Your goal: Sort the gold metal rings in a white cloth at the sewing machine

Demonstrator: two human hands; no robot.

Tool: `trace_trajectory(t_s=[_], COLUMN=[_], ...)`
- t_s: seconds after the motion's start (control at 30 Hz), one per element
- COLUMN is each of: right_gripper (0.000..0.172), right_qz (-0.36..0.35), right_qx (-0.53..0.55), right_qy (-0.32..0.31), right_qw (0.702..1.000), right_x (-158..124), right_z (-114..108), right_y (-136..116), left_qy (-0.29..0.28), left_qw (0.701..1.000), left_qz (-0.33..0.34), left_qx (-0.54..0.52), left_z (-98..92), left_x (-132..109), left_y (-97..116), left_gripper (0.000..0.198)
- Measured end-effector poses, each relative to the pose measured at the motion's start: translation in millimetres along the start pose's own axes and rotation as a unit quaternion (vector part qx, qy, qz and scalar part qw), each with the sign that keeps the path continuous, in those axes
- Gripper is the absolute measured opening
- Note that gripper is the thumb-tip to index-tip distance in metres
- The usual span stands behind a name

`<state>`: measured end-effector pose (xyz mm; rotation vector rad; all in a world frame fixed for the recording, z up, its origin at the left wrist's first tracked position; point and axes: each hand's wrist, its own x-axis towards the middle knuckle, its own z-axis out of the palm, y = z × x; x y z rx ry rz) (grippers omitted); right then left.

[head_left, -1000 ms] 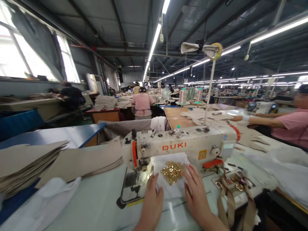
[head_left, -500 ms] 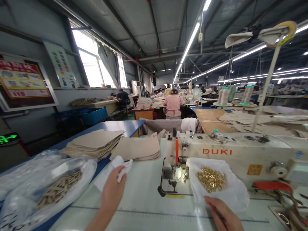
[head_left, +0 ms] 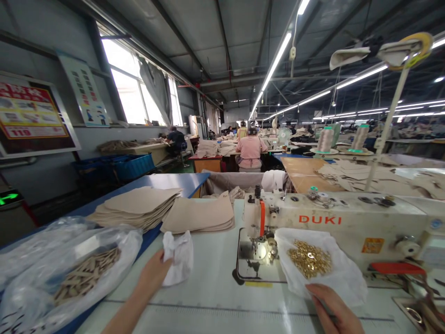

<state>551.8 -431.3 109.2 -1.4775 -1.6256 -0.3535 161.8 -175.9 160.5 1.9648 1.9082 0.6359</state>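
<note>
My left hand (head_left: 157,271) is closed on the left edge of a crumpled white cloth (head_left: 181,262), which lies on the pale table in front of the fabric stacks. At the right, my right hand (head_left: 330,301) has its thumb and fingers together at the near edge of a white bag (head_left: 347,278); they seem to pinch it. The bag is spread open beside the sewing machine's needle area and holds many small gold metal rings (head_left: 309,260). The exact grip of the right fingertips is hard to see.
A DUKI sewing machine (head_left: 333,222) stands at the right. Stacks of beige fabric pieces (head_left: 198,214) lie behind the cloth. A clear plastic bag (head_left: 130,243) with beige strips (head_left: 86,273) sits at the left. A person in pink (head_left: 251,150) sits farther ahead.
My left hand has moved left and slightly down on the white cloth, which now lies more spread out. My right hand stays by the bag's near edge. The view has shifted slightly.
</note>
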Motion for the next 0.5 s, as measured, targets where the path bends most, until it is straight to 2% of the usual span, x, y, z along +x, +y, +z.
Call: trace_trajectory(t_s=[0.1, 0.17, 0.27, 0.33, 0.43, 0.5], right_gripper=[0.022, 0.025, 0.036, 0.042, 0.048, 0.056], right_qz=[0.006, -0.003, -0.068, -0.098, -0.040, 0.009], right_qx=[0.004, 0.009, 0.038, 0.065, 0.065, 0.055], right_qy=[0.000, -0.025, -0.089, -0.152, -0.251, -0.297], right_qw=[1.000, 1.000, 0.993, 0.981, 0.965, 0.953], right_x=[0.6, 3.6, 14.5, 25.9, 45.1, 55.1], right_z=[0.6, 5.7, 26.0, 46.4, 77.0, 91.9], right_y=[-4.4, -15.8, -49.2, -77.2, -110.8, -120.2], left_qy=[-0.027, -0.037, -0.045, -0.047, -0.062, -0.069], left_qw=[0.992, 0.973, 0.943, 0.921, 0.891, 0.889], left_qz=[-0.022, -0.048, -0.067, -0.067, -0.058, -0.046], left_qx=[-0.118, -0.221, -0.324, -0.380, -0.446, -0.450], left_z=[10.3, 22.1, 48.2, 70.1, 102.9, 118.7], left_x=[-23.8, -42.0, -69.9, -89.1, -117.3, -132.3], left_y=[6.8, 12.5, 23.8, 33.1, 47.7, 54.9], left_gripper=[0.012, 0.014, 0.020, 0.027, 0.035, 0.035])
